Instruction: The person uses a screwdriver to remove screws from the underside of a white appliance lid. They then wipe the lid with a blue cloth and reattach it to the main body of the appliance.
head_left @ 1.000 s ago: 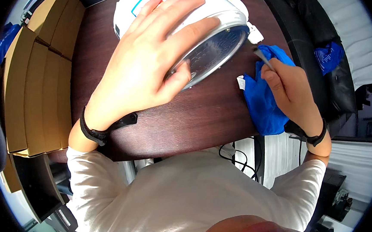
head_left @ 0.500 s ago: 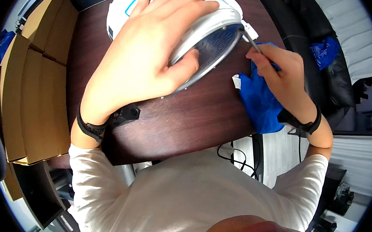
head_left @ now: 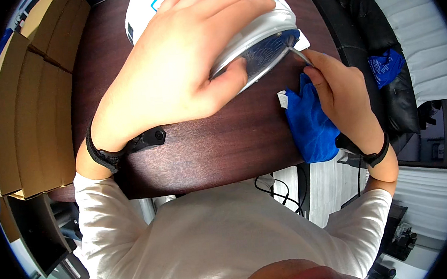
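Note:
A white rounded appliance [head_left: 278, 23] lies at the far side of the table, its dark blue, grille-like face [head_left: 265, 52] tilted toward me. My left hand [head_left: 191, 53] lies over it, fingers spread across the white shell and thumb pressed on the face near its rim. In my right hand [head_left: 341, 82] a thin grey metal rod-like tool [head_left: 299, 56] is pinched between thumb and fingers. Its tip is at the right end of the appliance's rim; I cannot make out its exact shape. Below my right hand lies a blue cloth [head_left: 310, 125] with a white tag.
Cardboard boxes [head_left: 35, 116] stand along the left of the dark brown table [head_left: 219, 150]. A black sofa [head_left: 381, 30] with a blue bag [head_left: 387, 68] is on the right. Black cables [head_left: 284, 197] hang below the table's near edge. Both wrists wear black straps.
The tool now lies at a flatter slant, its tip slightly lower on the rim. The appliance has shifted a little, my left hand still holding it.

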Tool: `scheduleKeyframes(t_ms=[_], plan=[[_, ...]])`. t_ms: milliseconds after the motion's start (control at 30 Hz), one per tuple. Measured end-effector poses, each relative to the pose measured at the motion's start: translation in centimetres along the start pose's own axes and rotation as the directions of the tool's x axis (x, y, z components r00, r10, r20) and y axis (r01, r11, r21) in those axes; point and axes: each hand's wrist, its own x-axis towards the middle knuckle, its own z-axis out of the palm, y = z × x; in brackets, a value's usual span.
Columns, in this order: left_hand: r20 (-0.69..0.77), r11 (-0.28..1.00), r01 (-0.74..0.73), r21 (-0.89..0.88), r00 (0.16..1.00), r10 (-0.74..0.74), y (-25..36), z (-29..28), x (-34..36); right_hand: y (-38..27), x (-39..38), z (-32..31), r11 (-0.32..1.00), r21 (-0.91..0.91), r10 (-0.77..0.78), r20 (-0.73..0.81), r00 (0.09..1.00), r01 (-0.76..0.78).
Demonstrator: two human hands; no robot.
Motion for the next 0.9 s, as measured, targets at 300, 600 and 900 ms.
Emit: scheduleKeyframes(t_ms=[300, 600, 900], plan=[[-0.036, 1.0, -0.014, -0.023, 0.999, 0.013, 0.6, 0.3, -0.2, -0.2, 0.6, -0.4, 0.995, -0.101, -0.023, -0.048, 0.999, 0.018], [-0.064, 1.0, -0.026, -0.013, 0.998, 0.025, 1.1, 0.6, -0.1, -0.9, 0.8, -0.4, 0.994, -0.111, 0.008, -0.023, 1.0, -0.011], [-0.077, 0.999, -0.034, -0.001, 0.996, 0.033, 1.1, 0.6, -0.2, -1.0, 0.9, -0.6, 0.993, -0.119, -0.011, -0.032, 0.999, 0.007]])
